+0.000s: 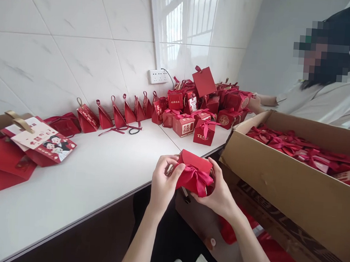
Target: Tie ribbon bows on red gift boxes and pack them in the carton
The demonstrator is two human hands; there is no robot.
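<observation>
Between my two hands is a red gift box (192, 160) with a pink-red ribbon bow (198, 178) on its near face. My left hand (165, 180) grips its left side, the thumb pressed on the front by the bow. Around the right side curl the fingers of my right hand (218, 192), partly hidden behind and under the box. The box is held in the air just past the table's front edge. Closest to it on the table stands a small red box with a ribbon (204, 132).
On the white table (125, 155), several red boxes stand along the wall and pile up at the back right. A large cardboard carton (292, 163) at the right holds many ribboned boxes. Behind it a person (339, 94) reaches toward the pile. A socket strip (158, 76) is on the wall.
</observation>
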